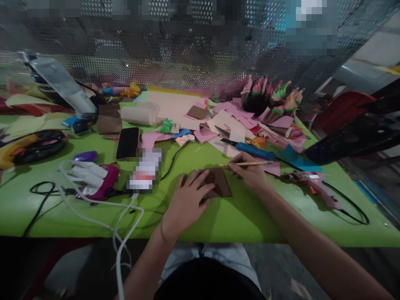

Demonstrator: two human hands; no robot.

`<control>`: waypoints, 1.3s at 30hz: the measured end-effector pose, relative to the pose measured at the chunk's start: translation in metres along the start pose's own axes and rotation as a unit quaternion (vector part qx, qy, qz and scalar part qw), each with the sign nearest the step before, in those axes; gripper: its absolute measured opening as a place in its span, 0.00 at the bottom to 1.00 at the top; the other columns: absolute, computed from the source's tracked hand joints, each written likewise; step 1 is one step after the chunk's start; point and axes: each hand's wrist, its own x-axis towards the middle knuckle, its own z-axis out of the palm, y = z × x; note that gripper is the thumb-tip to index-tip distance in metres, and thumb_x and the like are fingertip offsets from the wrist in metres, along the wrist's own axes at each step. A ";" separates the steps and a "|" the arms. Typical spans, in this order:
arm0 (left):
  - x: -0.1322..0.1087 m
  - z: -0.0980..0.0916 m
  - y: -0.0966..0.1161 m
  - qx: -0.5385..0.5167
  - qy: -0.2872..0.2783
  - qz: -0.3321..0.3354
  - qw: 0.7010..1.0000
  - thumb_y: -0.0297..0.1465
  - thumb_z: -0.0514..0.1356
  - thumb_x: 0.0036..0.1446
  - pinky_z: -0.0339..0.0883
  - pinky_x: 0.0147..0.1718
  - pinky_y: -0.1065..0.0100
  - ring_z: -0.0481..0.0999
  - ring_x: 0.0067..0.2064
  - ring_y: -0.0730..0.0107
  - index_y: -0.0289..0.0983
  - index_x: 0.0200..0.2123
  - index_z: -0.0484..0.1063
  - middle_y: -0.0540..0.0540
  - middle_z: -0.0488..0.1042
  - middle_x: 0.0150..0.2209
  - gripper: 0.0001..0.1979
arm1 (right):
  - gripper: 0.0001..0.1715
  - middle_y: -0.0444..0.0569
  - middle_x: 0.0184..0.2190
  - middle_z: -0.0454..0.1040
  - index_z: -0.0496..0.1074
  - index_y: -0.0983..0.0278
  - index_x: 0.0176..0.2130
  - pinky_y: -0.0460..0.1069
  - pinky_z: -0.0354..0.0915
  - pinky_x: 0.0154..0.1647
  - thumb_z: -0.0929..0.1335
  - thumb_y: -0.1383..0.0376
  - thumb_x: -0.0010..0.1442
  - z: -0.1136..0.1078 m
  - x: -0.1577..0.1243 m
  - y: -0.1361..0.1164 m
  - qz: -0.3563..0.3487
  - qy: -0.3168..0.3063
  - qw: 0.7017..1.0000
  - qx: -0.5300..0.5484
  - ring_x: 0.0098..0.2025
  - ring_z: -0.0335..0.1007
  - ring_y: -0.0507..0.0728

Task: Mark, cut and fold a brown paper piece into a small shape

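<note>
My left hand (190,202) lies with fingers spread on a small brown sheet (220,183), pressing it to the green table. The sheet looks like paper or felt; I cannot tell which. Just beyond its right edge, my right hand (248,171) grips a thin pencil (254,163), held nearly level with its tip pointing left. Behind that hand lies a blue-handled cutter (254,151) with a dark blade end. A pink glue gun (318,186) with a small red light rests to the right, its black cord curling towards the table edge.
Cut paper pieces (231,121) heap up at the back. Left of my hands are a lit phone (146,168), a dark phone (128,143), and a magenta power strip (103,185) with white cables (90,216). A clear bottle (61,81) leans at the back left.
</note>
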 end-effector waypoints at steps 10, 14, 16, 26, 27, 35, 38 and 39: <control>0.001 0.002 0.000 -0.010 -0.008 0.005 1.000 0.36 0.55 0.66 0.51 0.64 0.36 0.58 0.69 0.55 0.48 0.59 0.67 0.47 0.62 0.67 0.19 | 0.21 0.42 0.22 0.70 0.68 0.61 0.28 0.47 0.63 0.25 0.73 0.48 0.51 0.004 -0.001 0.001 0.010 -0.020 0.999 -0.024 0.24 0.65 0.52; 0.001 0.001 0.000 -0.011 -0.005 0.007 1.000 0.36 0.55 0.66 0.50 0.64 0.37 0.58 0.69 0.55 0.47 0.59 0.68 0.46 0.62 0.67 0.19 | 0.18 0.43 0.22 0.71 0.68 0.61 0.28 0.48 0.63 0.25 0.73 0.51 0.52 0.003 -0.001 0.000 0.010 -0.023 0.999 -0.036 0.24 0.66 0.52; 0.001 0.001 0.000 -0.012 -0.007 0.007 1.000 0.36 0.55 0.66 0.50 0.64 0.37 0.58 0.69 0.56 0.47 0.59 0.68 0.46 0.62 0.67 0.19 | 0.17 0.42 0.21 0.71 0.68 0.61 0.28 0.47 0.61 0.25 0.73 0.52 0.52 0.002 -0.001 0.000 0.013 -0.028 0.999 -0.039 0.24 0.65 0.52; 0.002 -0.001 0.001 -0.016 -0.012 0.002 1.000 0.35 0.55 0.65 0.48 0.65 0.39 0.58 0.69 0.58 0.46 0.56 0.69 0.47 0.64 0.67 0.17 | 0.16 0.43 0.20 0.70 0.68 0.62 0.25 0.46 0.56 0.20 0.73 0.54 0.49 -0.001 -0.009 -0.005 0.039 -0.057 0.998 -0.008 0.21 0.60 0.50; 0.002 -0.001 0.001 -0.015 -0.011 0.002 1.000 0.35 0.55 0.65 0.48 0.65 0.40 0.59 0.69 0.58 0.46 0.56 0.69 0.46 0.64 0.66 0.17 | 0.16 0.43 0.20 0.71 0.68 0.62 0.25 0.46 0.55 0.20 0.73 0.55 0.48 -0.002 -0.010 -0.006 0.044 -0.063 0.997 -0.005 0.21 0.61 0.50; 0.002 -0.002 0.002 -0.009 -0.016 -0.003 1.000 0.37 0.53 0.66 0.48 0.65 0.40 0.58 0.69 0.57 0.45 0.58 0.68 0.46 0.63 0.67 0.18 | 0.11 0.41 0.17 0.68 0.68 0.62 0.23 0.45 0.54 0.19 0.72 0.59 0.45 -0.006 -0.019 -0.018 0.087 -0.131 0.987 0.025 0.19 0.59 0.49; 0.002 -0.002 0.002 -0.010 -0.017 -0.004 1.000 0.36 0.54 0.66 0.47 0.66 0.41 0.57 0.70 0.57 0.45 0.58 0.67 0.46 0.63 0.67 0.18 | 0.10 0.41 0.17 0.67 0.67 0.61 0.23 0.45 0.54 0.19 0.72 0.61 0.45 -0.006 -0.021 -0.024 0.098 -0.159 0.982 0.034 0.18 0.57 0.49; 0.002 -0.003 0.002 -0.012 -0.019 -0.005 1.000 0.35 0.54 0.66 0.47 0.66 0.41 0.57 0.70 0.57 0.44 0.58 0.66 0.46 0.63 0.67 0.19 | 0.10 0.40 0.16 0.67 0.67 0.61 0.23 0.45 0.53 0.19 0.71 0.61 0.45 -0.006 -0.022 -0.025 0.101 -0.166 0.980 0.034 0.18 0.57 0.49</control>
